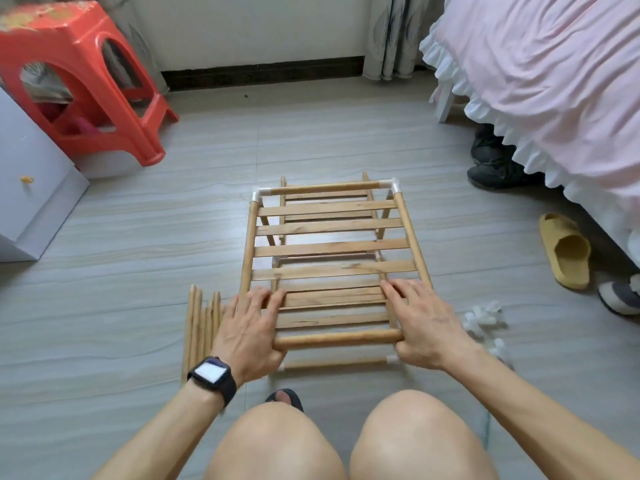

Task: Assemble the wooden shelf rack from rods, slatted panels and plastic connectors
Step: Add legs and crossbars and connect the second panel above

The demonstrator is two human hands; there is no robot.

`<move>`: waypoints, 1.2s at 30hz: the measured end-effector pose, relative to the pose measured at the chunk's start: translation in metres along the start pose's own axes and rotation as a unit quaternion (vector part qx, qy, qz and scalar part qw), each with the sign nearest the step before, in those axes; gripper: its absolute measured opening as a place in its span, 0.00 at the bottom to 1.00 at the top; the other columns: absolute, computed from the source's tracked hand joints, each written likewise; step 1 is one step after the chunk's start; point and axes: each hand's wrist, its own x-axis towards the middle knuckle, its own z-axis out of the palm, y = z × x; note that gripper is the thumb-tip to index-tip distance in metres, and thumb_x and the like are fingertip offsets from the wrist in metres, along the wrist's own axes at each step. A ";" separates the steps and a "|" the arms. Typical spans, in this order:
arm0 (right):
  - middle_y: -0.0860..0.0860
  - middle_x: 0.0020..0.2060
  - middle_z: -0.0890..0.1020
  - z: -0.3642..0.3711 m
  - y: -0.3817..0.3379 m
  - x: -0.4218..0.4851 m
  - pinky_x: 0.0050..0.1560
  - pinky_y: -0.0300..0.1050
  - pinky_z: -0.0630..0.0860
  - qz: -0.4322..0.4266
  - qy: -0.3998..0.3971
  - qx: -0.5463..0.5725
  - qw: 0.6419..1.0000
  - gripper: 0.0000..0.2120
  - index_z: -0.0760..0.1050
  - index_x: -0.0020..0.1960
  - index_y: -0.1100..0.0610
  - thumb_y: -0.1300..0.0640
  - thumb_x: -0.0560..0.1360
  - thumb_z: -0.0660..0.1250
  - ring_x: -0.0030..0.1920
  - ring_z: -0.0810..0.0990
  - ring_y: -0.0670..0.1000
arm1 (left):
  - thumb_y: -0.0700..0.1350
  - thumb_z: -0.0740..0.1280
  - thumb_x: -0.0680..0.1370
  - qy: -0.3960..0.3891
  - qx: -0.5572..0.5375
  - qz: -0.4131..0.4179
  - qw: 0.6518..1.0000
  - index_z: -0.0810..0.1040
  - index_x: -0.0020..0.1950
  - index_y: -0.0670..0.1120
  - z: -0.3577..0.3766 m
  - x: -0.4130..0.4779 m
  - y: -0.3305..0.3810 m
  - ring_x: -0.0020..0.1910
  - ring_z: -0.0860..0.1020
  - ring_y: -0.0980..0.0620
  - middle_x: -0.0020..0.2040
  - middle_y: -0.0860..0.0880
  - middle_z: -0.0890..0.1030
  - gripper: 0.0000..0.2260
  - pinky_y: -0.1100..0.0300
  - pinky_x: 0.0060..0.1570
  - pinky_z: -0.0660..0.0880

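A partly built wooden rack stands on the floor in front of my knees. Its top slatted panel (332, 247) faces me, with a second slatted tier visible beneath. White plastic connectors (389, 184) join the far corners. My left hand (251, 332), with a black watch on the wrist, grips the near left corner of the top panel. At the near right corner my right hand (420, 323) does the same, thumbs under the front rod (337, 338). Several loose rods (201, 327) lie on the floor just left of my left hand. A heap of spare white connectors (483, 317) sits to the right.
A red plastic stool (86, 77) and a white cabinet (31, 181) stand at the left. A bed with a pink frilled cover (540, 84) fills the right. A yellow slipper (564, 251) and dark shoes (491, 164) lie beside it on the grey tiled floor.
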 end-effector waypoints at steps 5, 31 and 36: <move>0.57 0.67 0.73 0.018 -0.011 0.008 0.75 0.56 0.64 0.029 0.075 -0.012 0.997 0.43 0.65 0.76 0.58 0.45 0.64 0.70 0.68 0.71 0.59 | 0.54 0.70 0.63 0.012 0.008 -0.036 0.999 0.67 0.76 0.48 0.011 0.005 0.003 0.65 0.73 0.42 0.66 0.44 0.75 0.41 0.40 0.64 0.69; 0.52 0.53 0.78 0.002 0.021 0.017 0.46 0.52 0.71 -0.010 0.020 -0.102 0.995 0.41 0.72 0.63 0.57 0.45 0.52 0.76 0.52 0.76 0.57 | 0.56 0.74 0.60 -0.004 0.059 0.000 0.998 0.74 0.69 0.45 -0.007 0.013 -0.002 0.54 0.80 0.45 0.57 0.47 0.81 0.39 0.44 0.54 0.77; 0.54 0.40 0.78 0.003 0.023 0.024 0.37 0.48 0.62 -0.038 0.076 -0.108 0.990 0.25 0.73 0.49 0.57 0.52 0.52 0.70 0.41 0.74 0.56 | 0.49 0.72 0.58 0.011 0.064 0.003 0.998 0.77 0.60 0.45 -0.005 0.017 -0.004 0.42 0.79 0.46 0.46 0.48 0.81 0.29 0.48 0.43 0.76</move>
